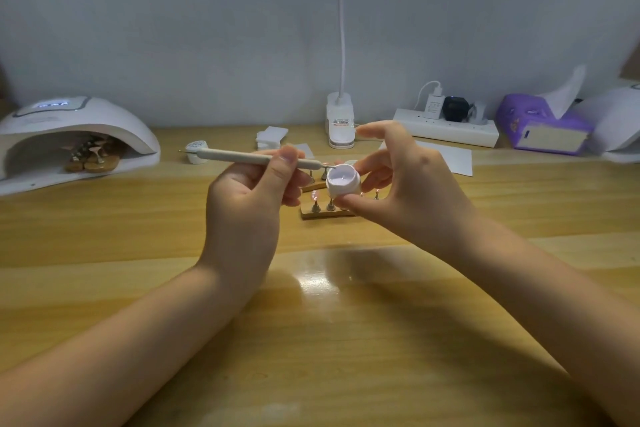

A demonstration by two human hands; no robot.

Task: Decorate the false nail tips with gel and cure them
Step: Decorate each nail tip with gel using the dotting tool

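Glossy wood table [346, 340]. Landmark: clip lamp base [340, 123], back centre. Left of it: foam pads [272, 136], small white jar [196, 151], far left curing lamp [74, 135]. Right: power strip [446, 128], paper sheet [446, 156], purple tissue box [543, 125]. In front: wooden nail stand [327, 213].

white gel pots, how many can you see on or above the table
2. One small white open gel pot is pinched in the right hand, above the wooden nail stand. One small white lidded pot sits on the wooden table, behind the pen tool. Others may be hidden behind the hands.
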